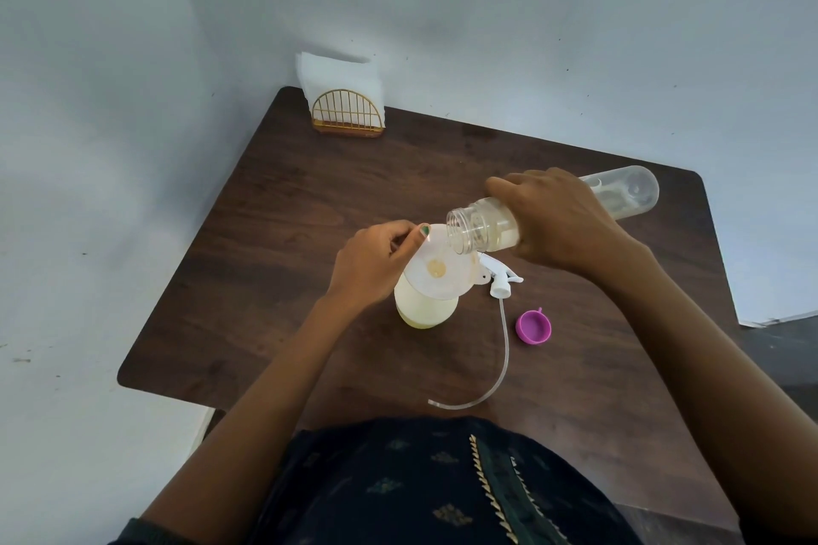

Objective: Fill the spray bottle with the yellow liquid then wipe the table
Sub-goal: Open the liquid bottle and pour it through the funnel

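Two hands work: the right hand [562, 226] grips one clear plastic bottle [553, 212] tilted over one round translucent funnel [436, 268], pinched by the left hand [372, 263], atop one pale-yellow spray bottle [425, 308] on the dark wood-grain table [265, 235].

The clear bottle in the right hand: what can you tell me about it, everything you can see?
The clear bottle looks like transparent plastic, long and round, with a threaded open neck and no cap. The right hand grips it round the middle and holds it tipped nearly flat above the table, its mouth over the funnel that sits on the spray bottle. A little yellowish liquid lies near the neck; the rest looks almost empty. Only the hand touches it.
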`<state>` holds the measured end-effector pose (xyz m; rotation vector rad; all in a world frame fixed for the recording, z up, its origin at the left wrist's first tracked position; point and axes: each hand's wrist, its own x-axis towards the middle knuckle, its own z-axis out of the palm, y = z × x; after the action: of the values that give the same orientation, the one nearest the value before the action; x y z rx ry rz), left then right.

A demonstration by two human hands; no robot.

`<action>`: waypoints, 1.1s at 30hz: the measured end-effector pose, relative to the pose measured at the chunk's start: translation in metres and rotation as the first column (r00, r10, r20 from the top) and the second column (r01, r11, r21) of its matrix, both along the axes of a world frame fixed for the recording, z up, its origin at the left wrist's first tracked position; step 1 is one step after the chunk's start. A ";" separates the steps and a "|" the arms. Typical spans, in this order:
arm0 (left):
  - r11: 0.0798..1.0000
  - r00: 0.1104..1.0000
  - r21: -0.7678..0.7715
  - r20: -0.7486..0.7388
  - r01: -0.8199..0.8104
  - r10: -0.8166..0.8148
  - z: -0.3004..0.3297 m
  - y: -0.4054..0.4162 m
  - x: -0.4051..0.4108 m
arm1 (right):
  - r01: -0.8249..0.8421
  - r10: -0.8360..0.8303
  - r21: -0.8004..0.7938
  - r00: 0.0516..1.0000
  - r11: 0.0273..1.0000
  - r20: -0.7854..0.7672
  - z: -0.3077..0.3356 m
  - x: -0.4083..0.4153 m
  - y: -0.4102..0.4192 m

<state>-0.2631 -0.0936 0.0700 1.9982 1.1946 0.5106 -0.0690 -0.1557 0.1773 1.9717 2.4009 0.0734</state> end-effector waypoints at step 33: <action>1.000 1.000 0.000 0.007 -0.004 0.004 -0.001 0.000 -0.001 | -0.016 0.016 0.013 1.000 1.000 0.004 -0.001 0.001 0.001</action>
<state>-0.2637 -0.0932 0.0690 1.9930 1.1943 0.5185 -0.0679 -0.1552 0.1763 1.9559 2.4205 0.0927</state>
